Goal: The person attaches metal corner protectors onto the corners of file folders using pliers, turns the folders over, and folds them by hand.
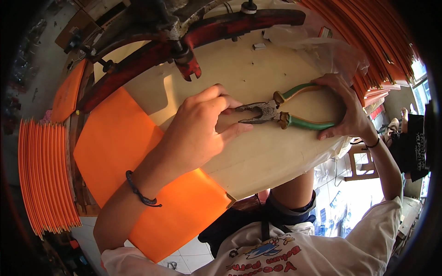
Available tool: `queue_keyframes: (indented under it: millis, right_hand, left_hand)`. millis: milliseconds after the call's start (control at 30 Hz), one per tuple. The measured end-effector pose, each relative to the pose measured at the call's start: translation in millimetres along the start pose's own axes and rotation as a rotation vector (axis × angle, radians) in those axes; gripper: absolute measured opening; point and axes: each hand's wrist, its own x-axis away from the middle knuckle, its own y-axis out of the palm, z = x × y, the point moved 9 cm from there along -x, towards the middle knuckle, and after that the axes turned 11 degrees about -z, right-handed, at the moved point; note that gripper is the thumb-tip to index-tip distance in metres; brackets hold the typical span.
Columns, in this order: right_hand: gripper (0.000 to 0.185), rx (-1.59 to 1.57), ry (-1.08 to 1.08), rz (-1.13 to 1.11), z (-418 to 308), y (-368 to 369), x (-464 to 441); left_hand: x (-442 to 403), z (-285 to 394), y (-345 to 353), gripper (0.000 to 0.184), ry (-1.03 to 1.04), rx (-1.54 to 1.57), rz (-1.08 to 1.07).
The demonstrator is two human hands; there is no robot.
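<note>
Green-handled pliers (270, 112) lie across the pale work surface (262, 161), their jaws parted and their handles spread wide. My right hand (347, 108) is wrapped round the handle ends, with the thumb at the lower handle and fingers at the upper one. At the jaw end is my left hand (198, 124), its fingertips against the upper jaw and its thumb against the lower one. Nothing can be made out between the jaws. Under my left forearm lie orange panels (115, 138).
A red curved metal frame (248, 22) with a forked part (189, 69) stands beyond my hands. Orange sheets are stacked at the left (46, 175) and upper right (363, 41). Clear plastic wrap (322, 50) lies near the right stack. A person's foot (392, 125) shows at the right.
</note>
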Motion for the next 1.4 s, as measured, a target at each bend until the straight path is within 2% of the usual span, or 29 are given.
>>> queue_keyframes:
  millis: [333, 533, 633, 833, 1033, 1400]
  right_hand:
    - [0.102, -0.01, -0.003, -0.023, 4, 2, 1]
    - [0.127, -0.097, 0.072, 0.002, 13, 8, 4]
    - [0.133, -0.048, 0.05, -0.03, 13, 9, 3]
    - [0.126, -0.045, 0.034, -0.016, 8, 4, 1]
    - [0.111, 0.033, -0.005, -0.01, 2, 1, 0]
    - [0.11, 0.005, -0.024, -0.016, 1, 2, -1]
  left_hand:
    - [0, 1, -1, 0.042, 0.006, -0.042, 0.017]
    - [-1, 3, -1, 0.038, 0.025, -0.017, 0.012]
    - [-1, 3, 0, 0.036, 0.031, -0.004, 0.013]
    - [-2, 4, 1, 0.035, 0.029, -0.001, 0.009]
    - [-2, 5, 2, 0.034, 0.025, -0.006, 0.0]
    - [-2, 9, 2, 0.033, 0.033, -0.037, 0.004]
